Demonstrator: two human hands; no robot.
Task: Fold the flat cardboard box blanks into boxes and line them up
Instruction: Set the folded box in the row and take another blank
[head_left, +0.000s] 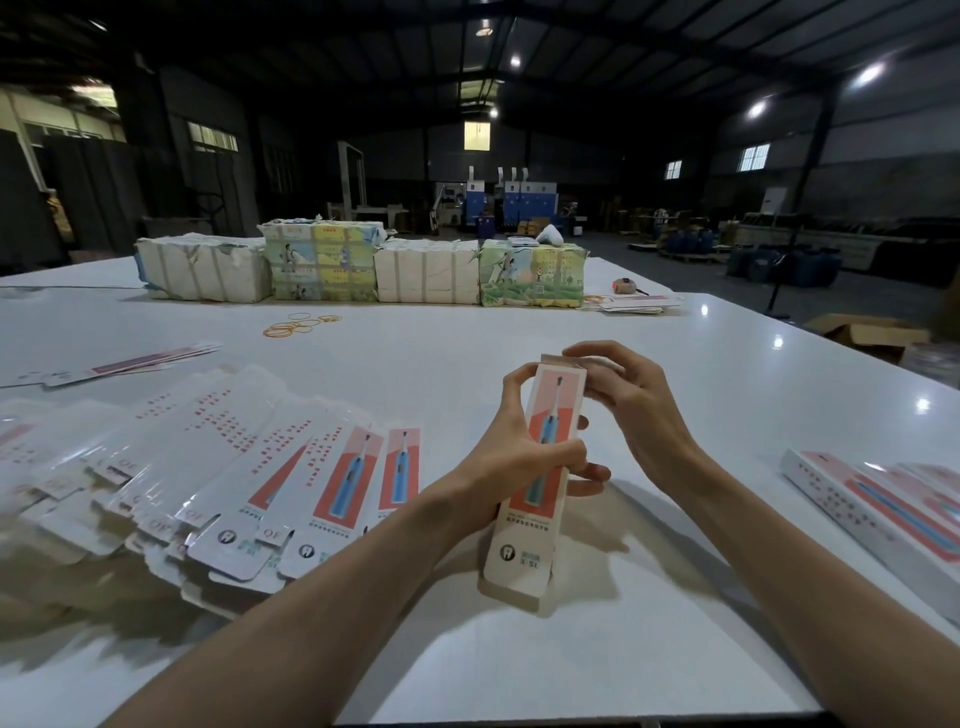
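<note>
A long narrow box (535, 512) with a blue toothbrush printed on a red panel stands tilted over the white table (467, 343), its near end by the table surface. My left hand (511, 452) grips the box round its middle, thumb on the front face. My right hand (631, 402) has curled fingers at the box's far end flap. A fanned spread of flat blanks (218, 478) lies to the left. Folded boxes (883, 509) lie side by side at the right edge.
Wrapped paper bundles (358, 270) stand in a row across the far part of the table. Rubber bands (298, 325) lie in front of them. More flat blanks lie at far left (130, 361) and far right (636, 304). A dim warehouse surrounds the table.
</note>
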